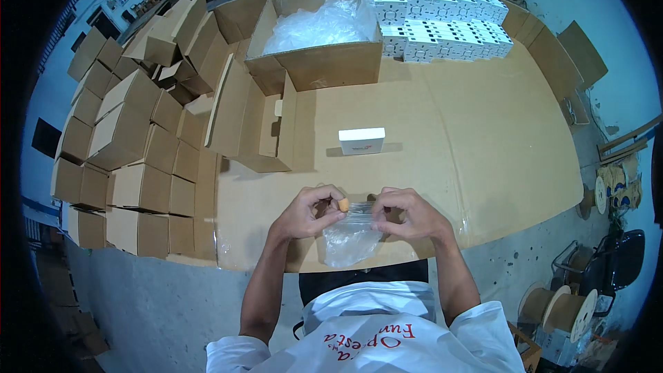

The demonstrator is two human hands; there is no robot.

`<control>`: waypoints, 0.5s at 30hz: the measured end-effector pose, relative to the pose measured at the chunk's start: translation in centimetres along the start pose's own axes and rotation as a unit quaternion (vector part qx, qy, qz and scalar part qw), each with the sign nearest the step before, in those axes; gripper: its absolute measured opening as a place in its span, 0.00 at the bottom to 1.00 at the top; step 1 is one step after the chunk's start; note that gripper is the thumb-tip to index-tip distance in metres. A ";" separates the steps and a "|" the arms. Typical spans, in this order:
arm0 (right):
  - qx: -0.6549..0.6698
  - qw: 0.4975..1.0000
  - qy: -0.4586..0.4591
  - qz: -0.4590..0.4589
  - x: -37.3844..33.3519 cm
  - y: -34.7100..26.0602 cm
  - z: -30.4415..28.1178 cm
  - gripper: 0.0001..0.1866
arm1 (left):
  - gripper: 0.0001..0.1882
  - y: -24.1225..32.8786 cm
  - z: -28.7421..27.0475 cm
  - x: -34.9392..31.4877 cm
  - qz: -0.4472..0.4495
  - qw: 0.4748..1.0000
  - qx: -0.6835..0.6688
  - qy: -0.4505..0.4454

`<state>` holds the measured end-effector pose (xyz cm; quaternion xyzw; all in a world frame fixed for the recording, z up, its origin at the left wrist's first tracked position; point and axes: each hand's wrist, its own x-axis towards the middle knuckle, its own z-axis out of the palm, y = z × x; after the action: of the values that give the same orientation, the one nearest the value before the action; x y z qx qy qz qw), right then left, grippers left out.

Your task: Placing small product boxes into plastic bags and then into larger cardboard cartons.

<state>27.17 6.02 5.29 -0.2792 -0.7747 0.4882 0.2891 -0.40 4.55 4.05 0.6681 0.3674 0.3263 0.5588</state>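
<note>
Just above the near edge of the table, a clear plastic bag [351, 243] hangs between my hands, its top edge level with my fingertips. My left hand [309, 211] pinches the bag's upper left corner. A small orange cover [344, 204], which looks like a finger cot, sits at the tip of that hand's index finger. On the other side, my right hand [409, 214] has thumb and fingers closed on the upper right corner. No contents can be made out inside the bag. Beyond my hands a small white box [362, 142] stands on the cardboard-covered table [497, 159].
An open carton [324, 69] with clear plastic bags [324, 24] stands at the back. Beside it are stacked rows of white boxes [442, 10]. A narrow open carton [255, 131] stands to the left, next to piled brown boxes [141, 186]. Cable spools [566, 311] lie at lower right.
</note>
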 end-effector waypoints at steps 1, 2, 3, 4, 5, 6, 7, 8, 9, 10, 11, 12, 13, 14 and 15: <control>0.000 1.000 0.000 0.000 0.1 0.1 0.1 0.07 | 0.08 0.1 0.1 0.0 0.021 0.999 0.033 0.010; -0.002 1.000 -0.008 0.001 0.2 0.2 0.3 0.07 | 0.08 -0.1 0.2 0.1 0.021 0.999 0.033 0.010; -0.005 1.000 -0.016 0.003 0.3 0.3 0.5 0.07 | 0.08 -0.6 0.4 0.0 0.062 0.996 0.055 0.034; -0.004 1.000 -0.017 0.002 0.3 0.2 0.6 0.07 | 0.09 -1.0 0.5 -0.2 0.102 0.990 0.078 0.057; -0.011 1.000 -0.011 -0.019 0.4 0.1 0.6 0.07 | 0.09 -1.2 0.5 -0.5 0.102 0.990 0.078 0.058; -0.018 0.999 -0.005 -0.040 0.4 -0.1 0.7 0.08 | 0.09 -1.4 0.5 -0.8 0.085 0.992 0.049 0.085; -0.018 0.999 -0.006 -0.040 0.5 -0.2 0.6 0.08 | 0.09 -1.7 0.4 -1.0 0.069 0.991 0.019 0.110; -0.015 0.999 -0.012 -0.048 0.7 -0.3 0.5 0.07 | 0.09 -2.3 0.2 -1.2 0.069 0.991 0.018 0.112; -0.013 0.998 -0.017 -0.055 0.8 -0.4 0.5 0.07 | 0.09 -3.0 -0.1 -1.4 0.093 0.988 0.013 0.126; -0.013 0.998 -0.018 -0.055 0.9 -0.4 0.6 0.07 | 0.09 -3.1 -0.3 -1.4 0.118 0.983 0.007 0.140; 0.005 1.000 -0.010 -0.022 0.9 -0.4 0.8 0.07 | 0.09 -3.2 -0.4 -1.6 0.118 0.983 0.007 0.141; 0.022 1.000 -0.002 0.012 0.9 -0.4 1.0 0.07 | 0.11 -3.2 -0.4 -1.8 0.102 0.986 -0.011 0.133; 0.022 1.000 -0.004 0.011 1.0 -0.4 1.1 0.07 | 0.13 -3.1 -0.3 -1.9 0.087 0.988 -0.027 0.125; 0.011 1.000 0.003 0.011 1.1 -0.3 1.2 0.07 | 0.13 -3.3 -0.2 -2.0 0.087 0.988 -0.027 0.127; -0.001 1.000 0.009 0.010 1.2 -0.3 1.3 0.07 | 0.19 -3.7 0.0 -2.1 0.095 0.983 -0.054 0.146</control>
<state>25.41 6.00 5.31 -0.2916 -0.7696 0.4879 0.2910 -1.96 3.16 0.39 0.6141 0.3616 0.4914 0.5007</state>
